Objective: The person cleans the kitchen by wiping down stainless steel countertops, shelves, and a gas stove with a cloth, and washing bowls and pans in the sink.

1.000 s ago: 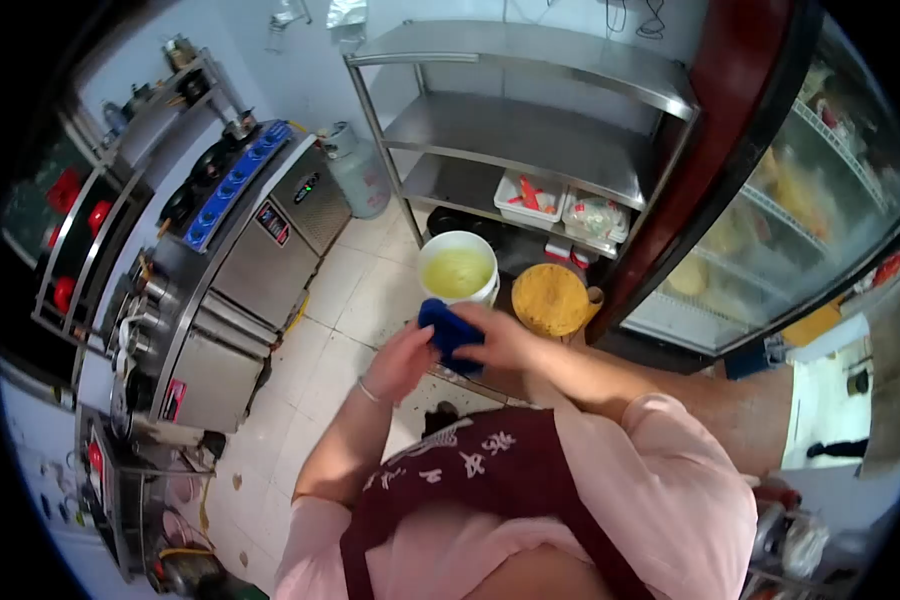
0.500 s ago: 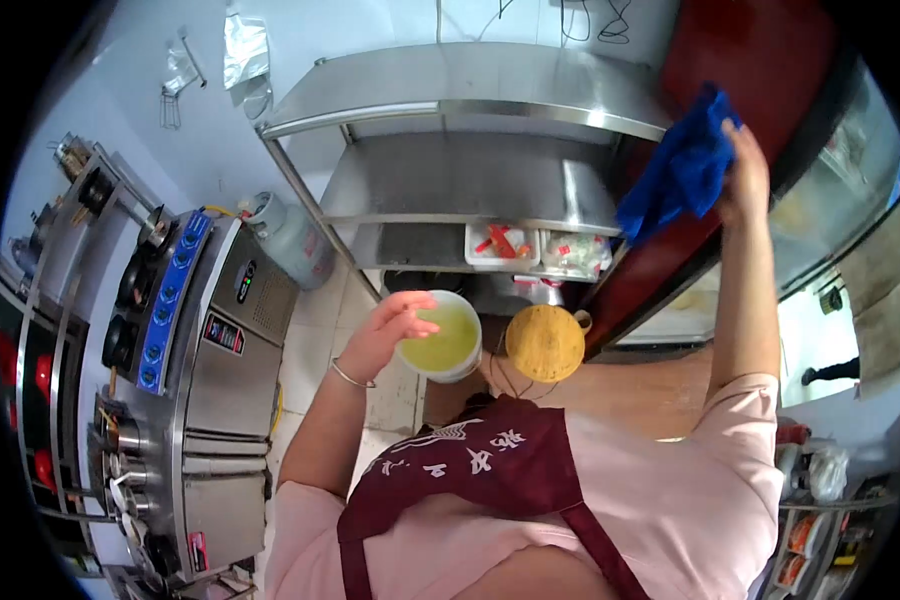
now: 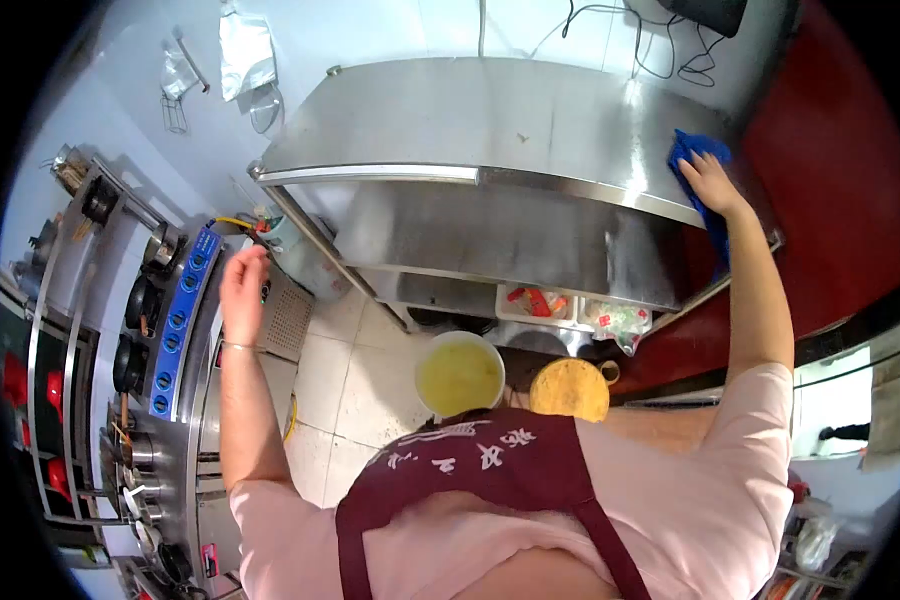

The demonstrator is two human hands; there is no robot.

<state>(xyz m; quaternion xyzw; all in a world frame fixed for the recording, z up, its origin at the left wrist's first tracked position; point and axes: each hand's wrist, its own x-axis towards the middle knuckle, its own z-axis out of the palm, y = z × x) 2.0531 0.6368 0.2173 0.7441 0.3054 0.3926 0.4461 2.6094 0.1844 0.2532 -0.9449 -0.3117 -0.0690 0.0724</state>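
Observation:
My right hand (image 3: 712, 184) presses a blue cloth (image 3: 688, 149) onto the right end of the steel rack's top shelf (image 3: 420, 110). Part of the cloth hangs down past the shelf's front edge. Off to the left, my left hand (image 3: 242, 295) is raised in the air with nothing in it, its fingers loosely extended. It is apart from the rack and appears in front of the steel cabinet by the stove.
Below the rack stand a white bucket of yellowish liquid (image 3: 460, 374) and a round wooden stool (image 3: 568, 390). A white tray (image 3: 536, 304) and a bagged item (image 3: 615, 320) lie on the lower shelf. A blue-panelled stove (image 3: 183, 320) is at left, a red panel (image 3: 830, 190) at right.
My right hand has brought the blue cloth from the air beside the rack onto the top shelf. My left hand has moved left, away from above the bucket. The view has shifted too.

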